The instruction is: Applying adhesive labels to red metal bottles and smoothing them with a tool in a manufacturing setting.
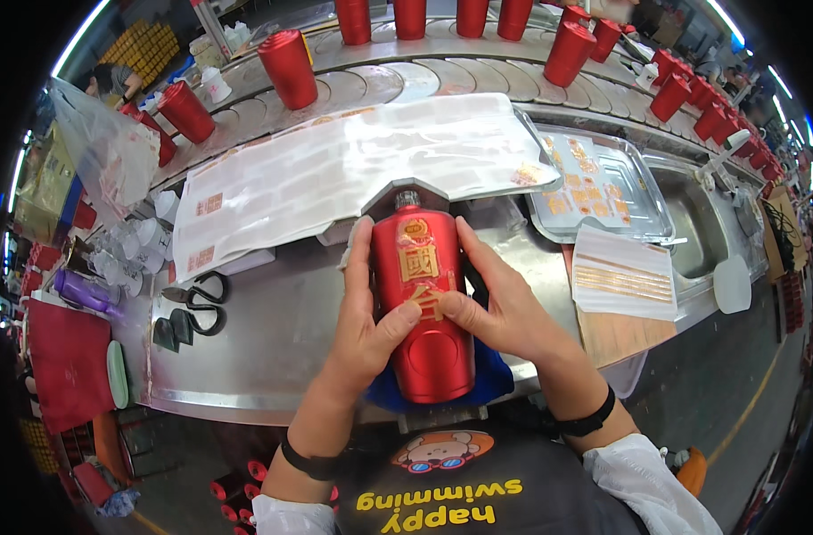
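Observation:
A glossy red bottle [431, 357] lies on its back in front of me, its threaded metal-coloured neck pointing away and resting at a grey angled stand [431, 187]. Gold decals [417, 262] run down its front. My left hand [364, 325] wraps the bottle's left side, and my right hand [511, 312] wraps the right side. Both thumbs press on the lower gold decal, close together on the bottle's face. Under the bottle, part of a blue cloth [494, 374] shows. A small white piece of cloth or paper is partly visible by my left fingers.
Beyond the bottle lies a large white decal sheet [353, 160]. A clear tray [643, 192] of gold decals and a card with gold strips [625, 281] sit right, near a sink [696, 223]. Black scissors [197, 299] lie left. Red bottles [288, 71] stand on a conveyor [371, 85].

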`<state>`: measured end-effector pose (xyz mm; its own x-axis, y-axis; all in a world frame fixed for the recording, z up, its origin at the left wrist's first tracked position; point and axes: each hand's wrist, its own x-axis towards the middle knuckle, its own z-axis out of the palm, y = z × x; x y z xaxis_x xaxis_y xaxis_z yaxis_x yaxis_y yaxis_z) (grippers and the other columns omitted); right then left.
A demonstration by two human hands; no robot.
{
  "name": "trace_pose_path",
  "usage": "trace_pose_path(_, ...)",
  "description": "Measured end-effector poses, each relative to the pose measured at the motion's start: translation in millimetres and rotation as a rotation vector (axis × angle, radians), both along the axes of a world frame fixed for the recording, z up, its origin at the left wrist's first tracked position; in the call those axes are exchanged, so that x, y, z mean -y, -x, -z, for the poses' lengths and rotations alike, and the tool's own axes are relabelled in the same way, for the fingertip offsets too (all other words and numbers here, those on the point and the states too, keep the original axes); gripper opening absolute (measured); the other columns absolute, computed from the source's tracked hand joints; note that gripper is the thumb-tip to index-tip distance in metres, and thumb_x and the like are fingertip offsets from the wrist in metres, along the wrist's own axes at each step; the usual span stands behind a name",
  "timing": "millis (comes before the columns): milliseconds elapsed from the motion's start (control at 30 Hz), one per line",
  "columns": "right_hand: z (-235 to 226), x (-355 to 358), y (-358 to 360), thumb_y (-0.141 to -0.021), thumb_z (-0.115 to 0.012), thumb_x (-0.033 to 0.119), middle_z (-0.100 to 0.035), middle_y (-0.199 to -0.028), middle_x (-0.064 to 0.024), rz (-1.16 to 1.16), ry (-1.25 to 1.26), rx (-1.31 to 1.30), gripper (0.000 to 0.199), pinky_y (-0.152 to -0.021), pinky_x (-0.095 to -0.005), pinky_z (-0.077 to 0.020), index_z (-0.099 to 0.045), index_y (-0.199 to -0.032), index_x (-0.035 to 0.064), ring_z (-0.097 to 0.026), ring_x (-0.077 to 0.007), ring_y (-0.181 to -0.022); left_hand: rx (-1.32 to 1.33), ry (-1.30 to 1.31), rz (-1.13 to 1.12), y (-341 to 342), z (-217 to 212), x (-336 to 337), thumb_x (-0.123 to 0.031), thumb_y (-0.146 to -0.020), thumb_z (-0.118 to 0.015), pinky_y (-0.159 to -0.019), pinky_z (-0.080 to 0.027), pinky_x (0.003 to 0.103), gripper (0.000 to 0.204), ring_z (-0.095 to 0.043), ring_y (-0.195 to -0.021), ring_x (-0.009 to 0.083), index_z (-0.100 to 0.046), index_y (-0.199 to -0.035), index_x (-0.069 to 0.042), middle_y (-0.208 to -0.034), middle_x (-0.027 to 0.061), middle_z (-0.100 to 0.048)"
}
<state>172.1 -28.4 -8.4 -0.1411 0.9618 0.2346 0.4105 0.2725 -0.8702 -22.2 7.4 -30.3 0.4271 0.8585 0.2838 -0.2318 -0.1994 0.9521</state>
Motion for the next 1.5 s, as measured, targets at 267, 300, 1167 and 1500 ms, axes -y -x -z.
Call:
trace_pose_path(267, -1.4, 4.3, 1.1, -0.086, -0.065, 0.047, -0.039, -0.138, -0.0333, 0.016, 0.025, 0.039, 0.093, -0.108, -0.0427, -0.0320, -0.023, -0.142, -0.0130, -0.040, -0.0419, -0.131, -0.013, 0.104, -0.141, -14.9, -15.6, -2.0, -0.018, -0.083, -0.067, -0.104, -0.037, 0.036, 0.078, -0.044, -0.124, 0.0247, -0.022, -0.144, 0.003, -0.137, 0.0190, -0.037)
trace_pose_path(300, -1.6, 4.2, 1.7, -0.086, -0.064, 0.048, -0.039, -0.138, -0.0333, 0.017, 0.036, 0.037, 0.093, -0.108, -0.0429, -0.0320, -0.023, -0.142, -0.0129, -0.040, -0.0419, -0.131, -0.026, 0.077, -0.161, -15.0, -13.3, -4.1, -0.017, -0.082, -0.067, -0.103, -0.039, 0.036, 0.076, -0.046, -0.121, 0.0240, -0.025, -0.142, 0.004, -0.134, 0.0187, -0.039)
trace_pose_path(1167, -38.1, -6.2, -28.3, -0.087, -0.061, 0.009, -0.066, -0.097, -0.0081, 0.101, 0.186, -0.486, 0.033, -0.076, -0.0259, -0.0507, -0.054, -0.118, -0.0013, -0.063, -0.0103, -0.090, -0.055, 0.208, -0.180, -22.7, -26.8, -23.1, -0.023, -0.089, -0.063, -0.095, -0.042, 0.032, 0.051, -0.053, -0.106, 0.0205, -0.044, -0.128, 0.005, -0.119, 0.0161, -0.051)
trace_pose_path(1500, -60.4, -57.2, -41.9, -0.086, -0.065, 0.013, -0.063, -0.093, -0.0004, -0.164, 0.329, -0.146, 0.023, -0.077, -0.0225, -0.0477, -0.061, -0.107, 0.0036, -0.057, -0.0066, -0.086, -0.215, 0.063, -0.234, -24.1, -21.0, -21.7, -0.019, -0.084, -0.067, -0.097, -0.042, 0.033, 0.057, -0.051, -0.111, 0.0230, -0.042, -0.130, 0.004, -0.121, 0.0170, -0.047)
